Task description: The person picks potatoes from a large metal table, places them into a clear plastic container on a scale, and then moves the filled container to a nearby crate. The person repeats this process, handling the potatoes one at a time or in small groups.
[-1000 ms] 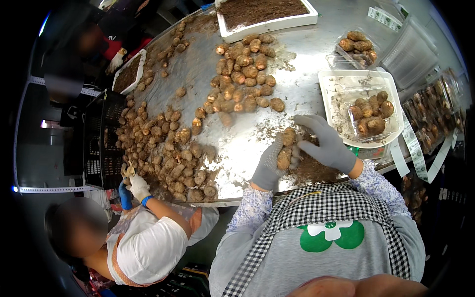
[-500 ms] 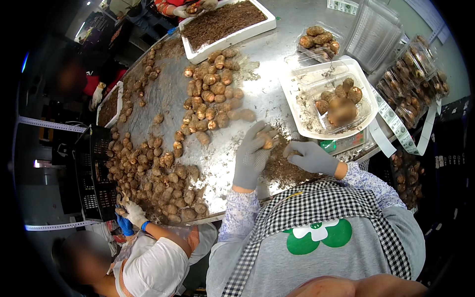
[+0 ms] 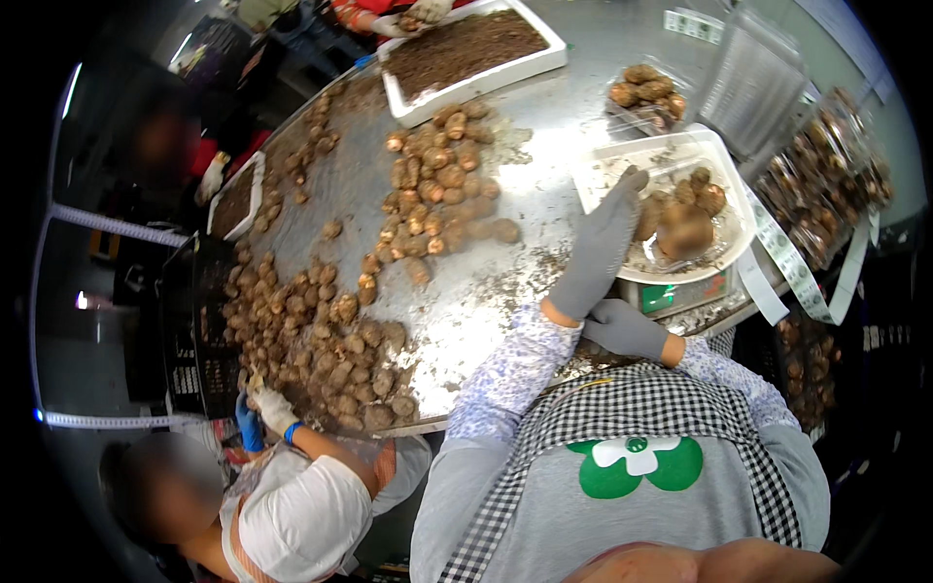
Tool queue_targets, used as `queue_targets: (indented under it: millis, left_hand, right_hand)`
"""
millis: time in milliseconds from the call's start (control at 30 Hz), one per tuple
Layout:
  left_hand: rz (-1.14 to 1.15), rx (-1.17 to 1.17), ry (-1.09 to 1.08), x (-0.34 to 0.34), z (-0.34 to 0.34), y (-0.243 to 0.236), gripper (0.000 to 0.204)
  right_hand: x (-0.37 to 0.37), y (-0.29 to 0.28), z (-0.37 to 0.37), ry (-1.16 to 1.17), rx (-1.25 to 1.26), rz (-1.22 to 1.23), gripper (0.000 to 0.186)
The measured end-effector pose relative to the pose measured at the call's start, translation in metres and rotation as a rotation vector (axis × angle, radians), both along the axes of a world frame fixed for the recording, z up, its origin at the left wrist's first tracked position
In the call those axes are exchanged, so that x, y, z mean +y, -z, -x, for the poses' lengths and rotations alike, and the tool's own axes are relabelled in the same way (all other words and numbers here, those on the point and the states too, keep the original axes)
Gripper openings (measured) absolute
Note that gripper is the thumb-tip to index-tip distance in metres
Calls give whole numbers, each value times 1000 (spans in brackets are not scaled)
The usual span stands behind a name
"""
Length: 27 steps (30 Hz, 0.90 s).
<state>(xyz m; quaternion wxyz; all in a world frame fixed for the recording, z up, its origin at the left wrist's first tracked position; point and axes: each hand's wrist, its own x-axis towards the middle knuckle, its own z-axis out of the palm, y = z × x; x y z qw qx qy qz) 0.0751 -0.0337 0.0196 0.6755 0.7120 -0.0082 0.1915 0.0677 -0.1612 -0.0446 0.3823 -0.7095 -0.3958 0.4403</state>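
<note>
My left hand (image 3: 601,243), in a grey knit glove, reaches over the left rim of a white plastic tray (image 3: 741,209). Its long fingers point into the tray, and a brown taro (image 3: 648,220) shows against the palm side; the thumb is hidden. Inside the tray a clear plastic punnet holds several taros (image 3: 700,192), one of them blurred. A scale (image 3: 702,294) with a green display sits under the tray. Close to my apron, my right hand (image 3: 627,328), gloved alike, rests with curled fingers, its fingertips partly behind my left wrist.
Loose taros (image 3: 437,175) cover the metal table's (image 3: 549,185) middle and left. A filled punnet (image 3: 649,95), stacked empty punnets (image 3: 753,78), packed punnets (image 3: 826,175) and a label strip (image 3: 797,257) lie right. A white soil box (image 3: 476,58) stands far off. Co-workers' gloved hands work left and far.
My left hand has moved right and away from me, from above the soil to the tray, carrying a taro. My right hand has stayed near the table edge. The whole view has shifted slightly.
</note>
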Motion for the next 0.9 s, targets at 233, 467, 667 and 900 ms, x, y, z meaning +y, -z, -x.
queue_targets:
  millis: [233, 467, 667, 900]
  left_hand:
    - [-370, 370, -575, 87, 30, 66, 43]
    - [-1153, 927, -709, 176, 73, 104, 61]
    - [-244, 609, -661, 171, 87, 75, 64]
    - [432, 278, -202, 112, 118, 53, 61]
  right_hand:
    - [0, 19, -3, 179, 108, -145, 36]
    - [20, 21, 0, 145, 270, -169, 25]
    - [26, -13, -3, 288, 352, -36, 21]
    - [36, -29, -2, 316, 230, -141, 30]
